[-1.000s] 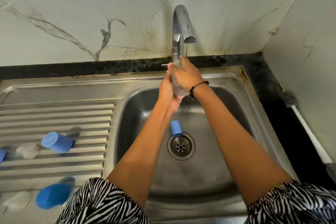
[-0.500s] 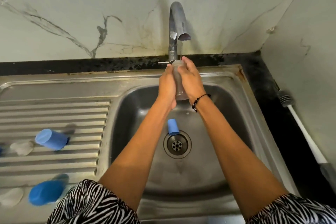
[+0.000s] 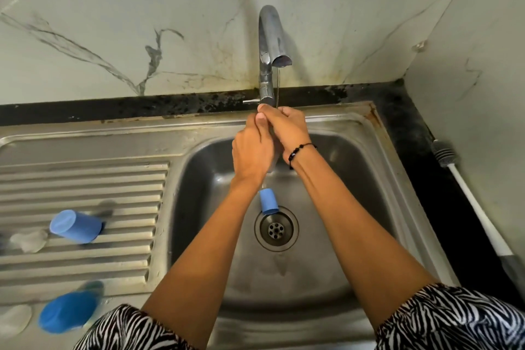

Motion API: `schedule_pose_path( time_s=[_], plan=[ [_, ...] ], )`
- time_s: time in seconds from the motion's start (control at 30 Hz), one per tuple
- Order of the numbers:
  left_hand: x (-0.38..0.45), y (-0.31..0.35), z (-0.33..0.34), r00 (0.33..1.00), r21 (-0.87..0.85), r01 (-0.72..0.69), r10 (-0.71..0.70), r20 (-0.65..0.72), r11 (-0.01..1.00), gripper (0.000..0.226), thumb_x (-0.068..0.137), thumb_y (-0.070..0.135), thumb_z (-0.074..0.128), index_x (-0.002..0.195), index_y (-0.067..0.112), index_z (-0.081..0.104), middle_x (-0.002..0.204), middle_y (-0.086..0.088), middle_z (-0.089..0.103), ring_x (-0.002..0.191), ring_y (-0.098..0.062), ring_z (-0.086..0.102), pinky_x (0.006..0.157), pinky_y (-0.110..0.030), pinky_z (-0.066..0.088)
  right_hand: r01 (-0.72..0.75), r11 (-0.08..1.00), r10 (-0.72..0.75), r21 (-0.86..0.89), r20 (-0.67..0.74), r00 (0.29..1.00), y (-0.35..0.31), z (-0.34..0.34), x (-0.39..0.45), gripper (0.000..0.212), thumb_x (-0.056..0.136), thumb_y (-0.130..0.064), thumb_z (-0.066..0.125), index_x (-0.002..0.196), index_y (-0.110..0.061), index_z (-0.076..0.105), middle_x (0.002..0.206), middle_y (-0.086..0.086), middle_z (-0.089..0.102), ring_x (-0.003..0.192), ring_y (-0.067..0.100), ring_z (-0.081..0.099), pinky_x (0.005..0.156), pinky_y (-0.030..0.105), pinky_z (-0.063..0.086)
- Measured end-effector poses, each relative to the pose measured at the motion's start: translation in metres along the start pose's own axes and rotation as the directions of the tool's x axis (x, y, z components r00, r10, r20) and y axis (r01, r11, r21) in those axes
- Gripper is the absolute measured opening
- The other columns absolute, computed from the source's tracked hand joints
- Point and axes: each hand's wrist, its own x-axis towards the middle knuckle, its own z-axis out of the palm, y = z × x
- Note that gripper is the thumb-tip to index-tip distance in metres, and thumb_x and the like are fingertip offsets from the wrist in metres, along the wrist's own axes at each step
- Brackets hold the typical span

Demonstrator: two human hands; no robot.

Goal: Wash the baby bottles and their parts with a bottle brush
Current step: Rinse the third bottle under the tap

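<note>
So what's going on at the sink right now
A person is rinsing a clear baby bottle under a thin stream from the tap. Both hands, left and right, are wrapped round it over the sink. A blue cap lies in the basin just above the drain. Two more blue caps and some clear parts sit on the draining board. The bottle brush lies unused on the dark counter to the right.
</note>
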Motion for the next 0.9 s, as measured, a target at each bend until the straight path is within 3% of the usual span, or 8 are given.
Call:
schedule_pose_path(
  time_s=[0.13,0.27,0.4,0.5,0.57,0.63,0.73,0.9],
  plan=[
    [0.016,0.007,-0.008,0.979,-0.280,0.151,-0.103,0.178,0.948,0.036,0.104,0.038,0.023,0.107,0.009,0.044,0.097,-0.009,0.057,0.097,-0.029,0.057,0.081,-0.038,0.048,0.017,0.990,-0.045,0.141,0.200,0.979,-0.003,-0.017,0.000,0.010,0.081,-0.011,0.067,0.071,-0.014,0.065,0.074,0.005,0.064,0.075,0.018,0.059,0.076,0.036,0.050],
    [0.033,0.002,-0.017,0.807,-0.460,0.535,-0.267,0.526,0.709,0.052,0.100,0.052,0.026,0.114,0.005,0.044,0.090,-0.023,0.062,0.063,-0.031,0.067,0.048,-0.036,0.054,-0.011,0.996,-0.014,0.091,0.273,0.962,-0.011,-0.018,0.006,0.015,0.080,-0.009,0.064,0.066,-0.014,0.066,0.066,0.003,0.064,0.074,0.027,0.056,0.069,0.043,0.043],
    [0.019,-0.021,-0.008,0.999,-0.363,0.044,-0.033,0.035,0.931,0.026,0.094,0.039,0.049,0.101,0.014,0.048,0.096,0.001,0.056,0.090,-0.016,0.057,0.079,-0.032,0.049,-0.054,0.977,0.055,0.206,0.001,0.998,-0.019,0.003,0.011,0.017,0.084,-0.009,0.066,0.067,-0.007,0.064,0.067,0.008,0.066,0.067,0.021,0.060,0.079,0.038,0.052],
    [-0.001,-0.033,-0.002,0.955,-0.249,-0.296,0.293,-0.052,0.922,0.028,0.089,0.027,0.055,0.110,0.011,0.048,0.106,0.002,0.051,0.095,-0.009,0.051,0.081,-0.020,0.044,-0.097,0.955,0.115,0.281,-0.048,0.992,-0.020,0.011,0.013,0.022,0.083,-0.014,0.069,0.065,-0.006,0.061,0.069,0.013,0.065,0.065,0.025,0.059,0.080,0.041,0.053],
    [0.001,-0.030,-0.002,0.984,-0.363,-0.173,0.148,-0.096,0.916,0.017,0.092,0.028,0.052,0.102,0.015,0.051,0.096,0.006,0.054,0.086,-0.004,0.053,0.072,-0.020,0.046,-0.082,0.956,0.079,0.280,0.023,0.997,-0.019,0.010,0.008,0.016,0.083,-0.013,0.068,0.070,-0.006,0.062,0.070,0.013,0.067,0.066,0.025,0.062,0.080,0.042,0.054],
    [0.016,-0.018,-0.009,0.972,-0.622,0.232,-0.205,0.116,0.748,0.017,0.097,0.029,0.047,0.094,0.013,0.054,0.084,-0.002,0.060,0.069,-0.014,0.058,0.052,-0.025,0.046,-0.043,0.947,0.005,0.318,0.119,0.993,-0.018,0.003,0.003,0.010,0.085,-0.008,0.065,0.075,-0.007,0.062,0.076,0.013,0.069,0.076,0.027,0.066,0.084,0.042,0.054],
    [0.029,-0.008,-0.014,0.766,-0.655,0.642,-0.363,0.531,0.398,0.033,0.101,0.035,0.036,0.101,0.007,0.054,0.079,-0.014,0.061,0.053,-0.022,0.057,0.042,-0.021,0.040,0.019,0.920,-0.096,0.390,0.179,0.979,-0.024,-0.008,0.003,0.015,0.084,0.003,0.061,0.074,-0.008,0.060,0.077,0.014,0.069,0.084,0.031,0.066,0.087,0.041,0.053],
    [0.000,-0.013,0.007,0.997,-0.592,0.021,-0.059,-0.045,0.806,0.017,0.100,0.031,0.043,0.107,0.015,0.040,0.098,-0.010,0.054,0.068,-0.018,0.060,0.043,-0.023,0.046,-0.018,0.932,0.054,0.362,-0.091,0.994,-0.029,0.004,0.008,0.015,0.084,-0.007,0.066,0.071,-0.005,0.060,0.069,0.014,0.064,0.059,0.021,0.059,0.061,0.026,0.053]
  ],
)
